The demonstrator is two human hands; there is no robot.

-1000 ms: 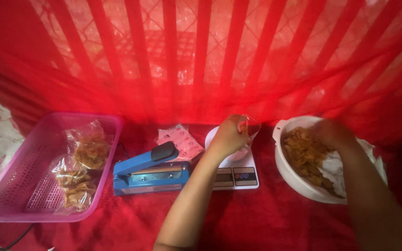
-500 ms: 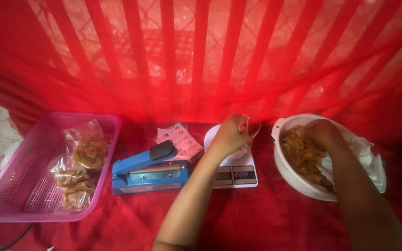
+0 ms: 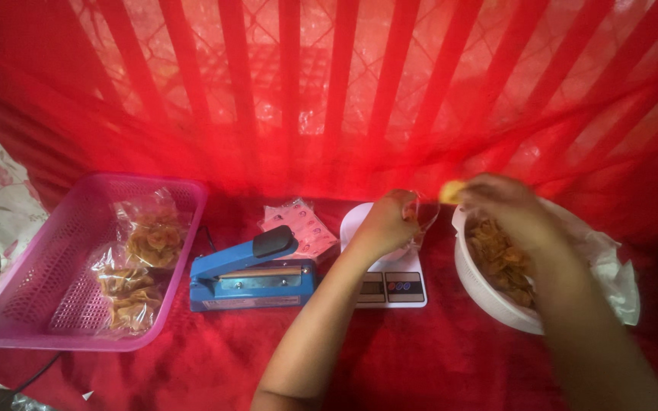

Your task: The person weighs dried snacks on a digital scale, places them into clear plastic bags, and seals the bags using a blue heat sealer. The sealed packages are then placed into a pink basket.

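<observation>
Fingers of the left hand (image 3: 384,225) curl around the rim of a small clear plastic bag (image 3: 423,215), holding it over the white digital kitchen scale (image 3: 390,285). Right hand (image 3: 503,204), blurred, pinches a yellowish fried chip (image 3: 451,191) just beside the bag's mouth, above the white round colander of brown chips (image 3: 489,289). Left of the scale sits a blue heat sealer (image 3: 249,274); further left, a pink perforated plastic basket (image 3: 32,281) contains filled chip packets (image 3: 142,266), all on red cloth (image 3: 420,358).
</observation>
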